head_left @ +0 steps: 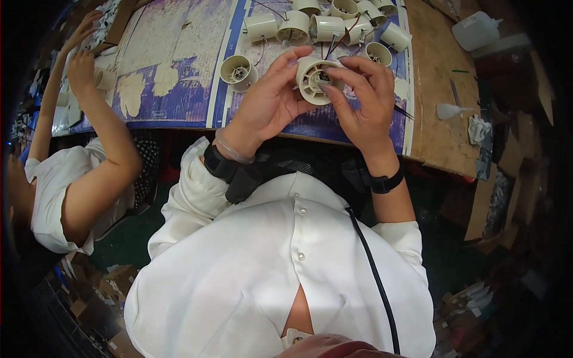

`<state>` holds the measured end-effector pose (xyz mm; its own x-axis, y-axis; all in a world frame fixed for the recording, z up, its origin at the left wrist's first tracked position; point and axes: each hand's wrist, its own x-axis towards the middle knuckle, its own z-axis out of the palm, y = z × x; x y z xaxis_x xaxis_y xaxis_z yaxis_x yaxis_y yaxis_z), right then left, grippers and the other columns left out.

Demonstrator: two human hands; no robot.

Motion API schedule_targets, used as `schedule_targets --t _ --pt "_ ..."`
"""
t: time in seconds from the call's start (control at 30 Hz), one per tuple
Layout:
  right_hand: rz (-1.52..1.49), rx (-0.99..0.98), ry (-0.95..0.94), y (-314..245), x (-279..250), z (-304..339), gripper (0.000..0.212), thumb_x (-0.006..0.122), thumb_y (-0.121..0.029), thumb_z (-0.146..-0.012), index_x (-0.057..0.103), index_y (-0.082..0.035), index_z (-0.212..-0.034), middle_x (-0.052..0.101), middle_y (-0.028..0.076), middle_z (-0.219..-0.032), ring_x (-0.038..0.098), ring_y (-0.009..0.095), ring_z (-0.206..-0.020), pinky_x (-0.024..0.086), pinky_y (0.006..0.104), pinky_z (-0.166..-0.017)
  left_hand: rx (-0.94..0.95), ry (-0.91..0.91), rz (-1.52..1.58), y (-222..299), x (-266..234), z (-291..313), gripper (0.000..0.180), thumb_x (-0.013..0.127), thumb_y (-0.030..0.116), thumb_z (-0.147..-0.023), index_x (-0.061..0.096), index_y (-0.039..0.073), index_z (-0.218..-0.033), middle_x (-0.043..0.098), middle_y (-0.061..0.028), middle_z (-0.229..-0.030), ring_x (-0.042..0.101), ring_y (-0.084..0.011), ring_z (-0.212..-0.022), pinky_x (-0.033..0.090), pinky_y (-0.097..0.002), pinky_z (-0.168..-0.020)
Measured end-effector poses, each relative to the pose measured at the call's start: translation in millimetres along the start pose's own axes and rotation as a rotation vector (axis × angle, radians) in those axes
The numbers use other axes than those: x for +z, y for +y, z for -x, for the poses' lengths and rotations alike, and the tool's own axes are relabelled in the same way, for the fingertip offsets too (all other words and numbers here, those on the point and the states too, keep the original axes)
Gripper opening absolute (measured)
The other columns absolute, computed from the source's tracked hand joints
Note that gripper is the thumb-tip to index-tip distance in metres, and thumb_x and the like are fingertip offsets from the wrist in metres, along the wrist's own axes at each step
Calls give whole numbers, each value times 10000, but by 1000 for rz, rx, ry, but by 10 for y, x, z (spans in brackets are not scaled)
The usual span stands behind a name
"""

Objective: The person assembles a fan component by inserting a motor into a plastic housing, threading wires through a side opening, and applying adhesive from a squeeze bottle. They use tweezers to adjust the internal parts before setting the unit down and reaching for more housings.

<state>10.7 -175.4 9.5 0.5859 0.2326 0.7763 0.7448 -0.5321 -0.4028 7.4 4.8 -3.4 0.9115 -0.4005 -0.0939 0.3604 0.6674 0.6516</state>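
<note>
A white, cup-shaped plastic housing [307,85] with a spoked inner ring is tilted so that its open face shows, above the table's near edge. My left hand [270,100] cups it from the left side, fingers closed round it. My right hand [369,98] is closed on its right side, with thumb and fingertips at the centre beside a small dark part [323,76]. Whether the fingertips grip that part is hidden. Dark wires rise behind the housing. A similar housing [251,76] with wires stands left of my hands, and another [378,55] sits just beyond my right hand.
Several more white housings [327,28] with wires are clustered at the back. Dark tweezers [404,112] lie right of my hand. On the brown board are a white squeeze bottle [447,111] and a larger white bottle [476,31]. A co-worker's arms [107,122] reach over the table at left.
</note>
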Motion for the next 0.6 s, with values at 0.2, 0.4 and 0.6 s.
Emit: schedule_targets --t 0.2,0.4,0.6 --pt "-4 -25 -41 46 21 -17 273 784 -80 -726 698 -91 -986 617 70 -1060 559 234 -947 458 322 -782 -25 -80 25 34 -34 15 407 437 247 -1027 350 96 -1395 525 -96 -1258 581 -188 -1115 526 -358 -941" --pt "-8 -22 -63 60 16 -22 263 780 -59 -723 678 -69 -966 624 80 -1061 576 241 -928 466 334 -776 24 -87 -214 36 -31 6 463 484 234 -1008 328 75 -1414 507 -106 -1296 570 -185 -1149 518 -360 -970" --pt "-69 38 -78 75 74 23 239 752 -44 -756 655 -49 -974 626 89 -1073 581 232 -914 477 328 -762 9 -110 -81 28 -75 -21 369 515 176 -998 416 104 -1346 551 -80 -1243 589 -176 -1106 523 -353 -945"
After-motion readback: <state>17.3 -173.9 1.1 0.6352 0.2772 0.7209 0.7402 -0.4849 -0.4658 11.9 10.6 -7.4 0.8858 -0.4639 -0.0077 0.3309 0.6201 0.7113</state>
